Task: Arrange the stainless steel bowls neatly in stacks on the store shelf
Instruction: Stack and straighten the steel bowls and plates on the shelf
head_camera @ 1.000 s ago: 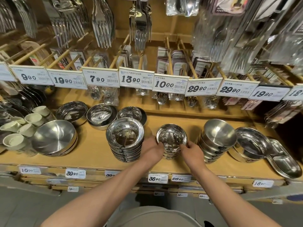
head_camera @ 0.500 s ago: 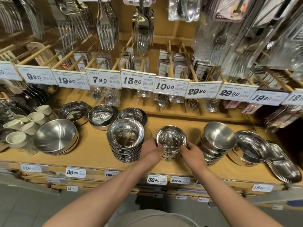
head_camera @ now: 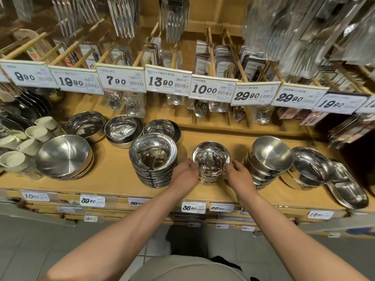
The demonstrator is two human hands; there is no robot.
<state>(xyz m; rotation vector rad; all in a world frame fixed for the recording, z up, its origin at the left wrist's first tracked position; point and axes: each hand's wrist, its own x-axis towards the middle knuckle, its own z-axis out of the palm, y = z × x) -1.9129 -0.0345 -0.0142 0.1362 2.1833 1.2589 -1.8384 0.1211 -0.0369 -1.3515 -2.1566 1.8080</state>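
Your hands are on either side of the small bowl stack (head_camera: 211,161) at the middle of the shelf (head_camera: 113,165): your left hand (head_camera: 185,173) touches its left side with fingers loosely curved against the rim, and your right hand (head_camera: 239,175) does the same on the right, so you are cupping and steadying the pile between them, not lifting it. How tightly the fingers curl round the bowls cannot be told from here. That stack looks upright and fairly square. Just to its left, the wide-rimmed stack (head_camera: 153,161) also sits tidy, nearly touching your left wrist. What remains, by the look of it, lies to the right: the tilted stack (head_camera: 267,161) leans with its top bowl tipped toward you, and the large bowl (head_camera: 310,169) beyond it rests askew against the oblong trays (head_camera: 347,187) at the shelf end. At the back left, three bowls (head_camera: 121,128) stand side by side in a row, and a broad matte bowl pile (head_camera: 64,159) sits near the pale cups (head_camera: 30,138). You seem roughly midway, with the right-hand piles still needing straightening.
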